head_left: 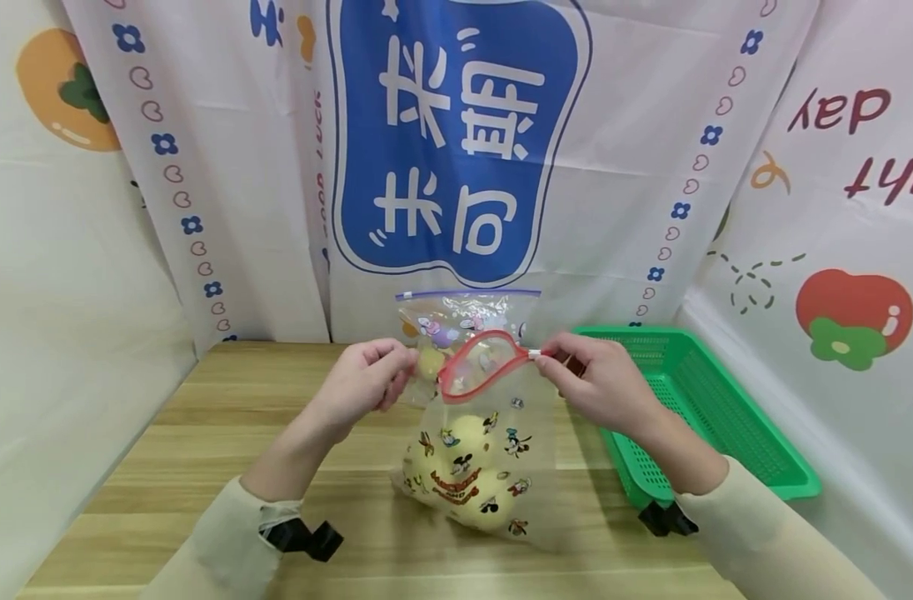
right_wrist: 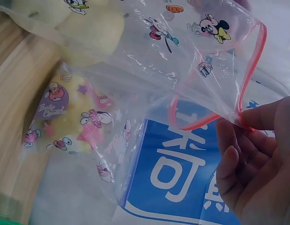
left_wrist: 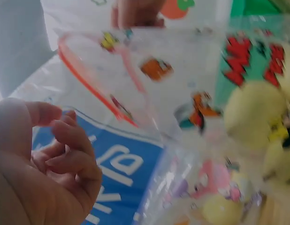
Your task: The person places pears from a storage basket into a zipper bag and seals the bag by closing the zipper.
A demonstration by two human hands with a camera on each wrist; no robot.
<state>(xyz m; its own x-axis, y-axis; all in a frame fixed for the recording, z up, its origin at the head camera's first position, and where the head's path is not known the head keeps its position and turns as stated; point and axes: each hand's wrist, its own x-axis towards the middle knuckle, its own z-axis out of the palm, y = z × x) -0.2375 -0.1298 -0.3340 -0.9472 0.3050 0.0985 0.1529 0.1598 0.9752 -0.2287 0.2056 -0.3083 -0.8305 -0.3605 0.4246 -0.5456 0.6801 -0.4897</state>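
Observation:
A clear zip bag [head_left: 527, 454] with a red rim and cartoon prints stands on the table, its mouth gaping. Several round, pale yellow fruits [head_left: 467, 437] fill its lower part. At the rim's right end, beside the white slider [head_left: 534, 354], my right hand [head_left: 602, 379] pinches the bag; the right wrist view shows thumb and finger on the red strip [right_wrist: 252, 75]. My left hand [head_left: 366, 375] hovers just left of the rim. In the left wrist view that hand [left_wrist: 56, 154] is apart from the bag, fingers loosely curled around nothing.
Behind stands a second zip bag [head_left: 467, 308] with a purple rim and pale yellow contents. A green plastic basket [head_left: 726, 408] sits on the right of the wooden table [head_left: 202, 467]. Printed cloth [head_left: 621, 100] hangs at the back and sides.

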